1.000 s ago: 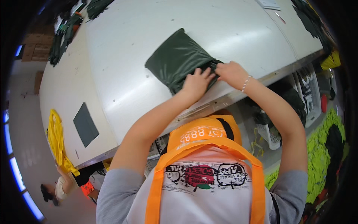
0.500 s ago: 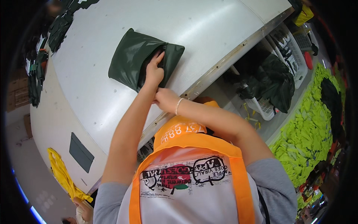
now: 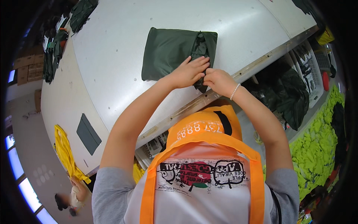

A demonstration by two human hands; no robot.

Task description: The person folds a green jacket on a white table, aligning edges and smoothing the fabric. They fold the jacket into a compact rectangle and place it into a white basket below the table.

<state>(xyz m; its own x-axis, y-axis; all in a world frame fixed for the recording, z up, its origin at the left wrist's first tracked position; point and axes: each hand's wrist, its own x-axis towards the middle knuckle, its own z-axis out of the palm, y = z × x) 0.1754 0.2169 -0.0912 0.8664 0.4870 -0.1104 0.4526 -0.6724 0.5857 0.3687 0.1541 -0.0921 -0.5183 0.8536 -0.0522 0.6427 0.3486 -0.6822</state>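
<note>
A dark green zippered pouch (image 3: 167, 52) lies on the pale work table, its zipper opening running from the far edge to the near edge on the right side. Folded dark fabric shows through the gap. Across the near part of that opening, my left hand (image 3: 187, 72) rests with fingers stretched out, touching the pouch. My right hand (image 3: 220, 82), with a beaded bracelet at the wrist, pinches the pouch at the near end of the zipper. The exact bit between its fingertips is hidden.
A flat dark grey-green piece (image 3: 88, 134) and a yellow garment (image 3: 65, 156) lie at the left of the table (image 3: 112, 74). Beyond the table's wooden edge are white baskets (image 3: 316, 76), dark fabric (image 3: 294, 97) and a lime-green heap (image 3: 313, 156). Another person (image 3: 76, 194) is at lower left.
My left hand has come out of the pouch opening and now lies flat over it. In the picture, pouch and hands sit farther right, and the pouch has turned straighter.
</note>
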